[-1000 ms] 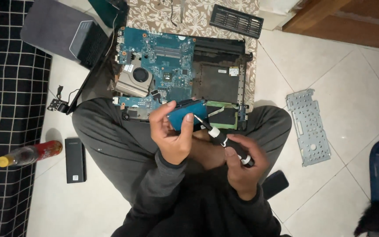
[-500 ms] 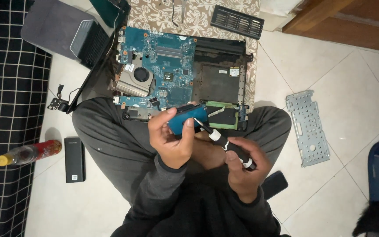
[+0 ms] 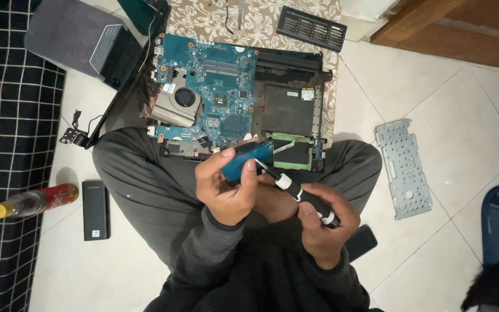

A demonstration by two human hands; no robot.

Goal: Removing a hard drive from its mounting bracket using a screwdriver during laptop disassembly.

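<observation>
While left hand [image 3: 226, 193] grips blue drive [image 3: 248, 160] | right hand [image 3: 326, 226] holds screwdriver [image 3: 295, 193]

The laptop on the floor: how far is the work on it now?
Done: the laptop lies opened, its blue board bare, and a grey metal plate lies apart on the tiles. In hand: the left hand grips a blue drive, and the right hand sets a screwdriver against it. Left: the board and fan sit in the case.

Labels around me on the floor

A red label wraps the bottle [image 3: 33, 201] lying at my left; beside it, the black power bank [image 3: 96, 209] bears a small white sticker [image 3: 95, 233]; another white sticker [image 3: 307, 93] sits inside the laptop base.
</observation>
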